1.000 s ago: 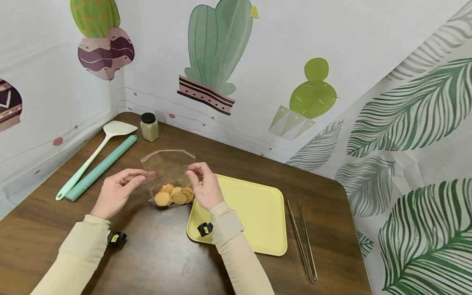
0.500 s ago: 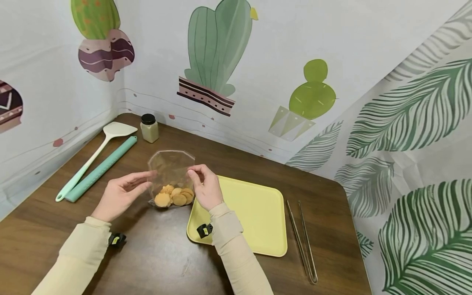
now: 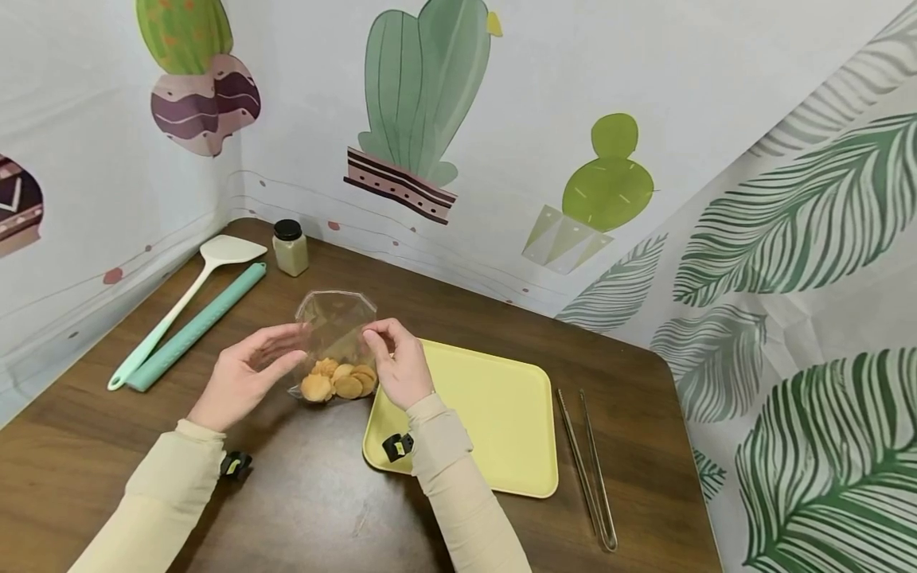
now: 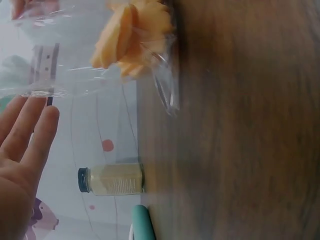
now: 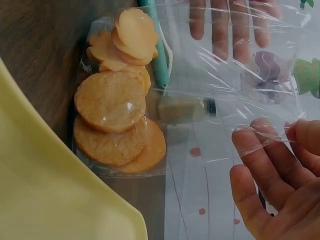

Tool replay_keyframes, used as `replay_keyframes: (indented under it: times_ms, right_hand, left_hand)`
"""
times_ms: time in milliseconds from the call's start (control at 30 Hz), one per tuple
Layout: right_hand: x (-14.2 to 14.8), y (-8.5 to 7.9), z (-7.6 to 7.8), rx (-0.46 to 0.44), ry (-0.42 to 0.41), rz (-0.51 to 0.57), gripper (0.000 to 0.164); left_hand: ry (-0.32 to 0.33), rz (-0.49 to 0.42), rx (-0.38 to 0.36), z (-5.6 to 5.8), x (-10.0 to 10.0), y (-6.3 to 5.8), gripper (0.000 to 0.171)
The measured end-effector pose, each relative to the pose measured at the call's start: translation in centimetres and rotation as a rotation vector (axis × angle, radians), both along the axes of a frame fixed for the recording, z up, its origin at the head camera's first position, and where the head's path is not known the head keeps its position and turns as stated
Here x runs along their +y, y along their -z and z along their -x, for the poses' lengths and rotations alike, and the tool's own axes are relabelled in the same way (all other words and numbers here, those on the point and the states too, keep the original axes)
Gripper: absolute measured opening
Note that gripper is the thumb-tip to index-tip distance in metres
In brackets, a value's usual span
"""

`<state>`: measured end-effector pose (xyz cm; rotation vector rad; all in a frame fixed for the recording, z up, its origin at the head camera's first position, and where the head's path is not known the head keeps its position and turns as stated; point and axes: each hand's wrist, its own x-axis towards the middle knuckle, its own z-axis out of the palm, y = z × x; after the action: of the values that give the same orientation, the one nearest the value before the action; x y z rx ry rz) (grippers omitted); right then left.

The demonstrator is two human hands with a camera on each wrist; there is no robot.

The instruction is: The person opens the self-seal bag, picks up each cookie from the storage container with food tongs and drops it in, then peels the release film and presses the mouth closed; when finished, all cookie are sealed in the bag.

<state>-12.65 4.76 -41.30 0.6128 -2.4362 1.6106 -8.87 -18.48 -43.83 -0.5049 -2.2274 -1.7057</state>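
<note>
A clear plastic bag stands upright on the table with its mouth spread at the top. Several round and scalloped orange-yellow biscuits lie in its bottom; the right wrist view shows these biscuits close up, overlapping. My right hand pinches the bag's right edge between thumb and forefinger. At the left side, my left hand has its fingers extended, with fingertips against the plastic. In the left wrist view those fingers are straight, with nothing gripped.
A yellow tray lies partly under my right forearm. Metal tongs lie right of it. A pale spatula, a teal rod and a black-lidded jar are at the back left. A printed curtain borders the table.
My left hand has moved right along the bag's left side, and its fingers have spread. The bag's mouth has gone from flat to rounded open. My right hand stays where it was.
</note>
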Motion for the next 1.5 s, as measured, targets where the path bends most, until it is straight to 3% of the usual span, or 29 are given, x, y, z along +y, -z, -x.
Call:
replay_keyframes:
  times_ms: [100,167,333,467,800,1000,1267,1500]
  right_hand:
    - [0.0,-0.1,0.0,0.005,-0.014,0.015,0.015]
    - [0.0,-0.1,0.0,-0.001,-0.021,0.027,0.015]
    - [0.0,-0.1,0.0,-0.013,-0.027,0.027,0.017]
    - [0.2,-0.1,0.0,0.001,-0.011,0.016,0.018]
    - [0.6,0.0,0.3,0.022,0.039,0.077,0.018]
    - [0.5,0.2,0.2,-0.03,0.058,0.045,0.017]
    - [0.6,0.2,0.4,-0.065,0.063,0.002,0.021]
    - [0.7,0.2,0.4,-0.031,0.069,0.01,0.023]
  left_hand:
    - [-0.016,0.031,0.029,0.2,0.6,-0.1,0.05]
    - [-0.064,0.069,0.048,0.3,1.1,-0.1,0.049]
    - [-0.223,0.135,0.112,0.6,1.6,-0.1,0.026]
    - [-0.267,0.131,0.106,0.7,1.4,-0.3,0.013]
    - [-0.161,-0.163,0.0,0.5,-0.8,-0.6,0.011]
    - [-0.035,-0.335,-0.112,0.2,-1.0,-0.8,0.017]
    - [-0.102,-0.229,-0.103,0.2,-1.0,-1.1,0.021]
    - [-0.081,-0.364,-0.079,0.3,-0.7,-1.9,0.02]
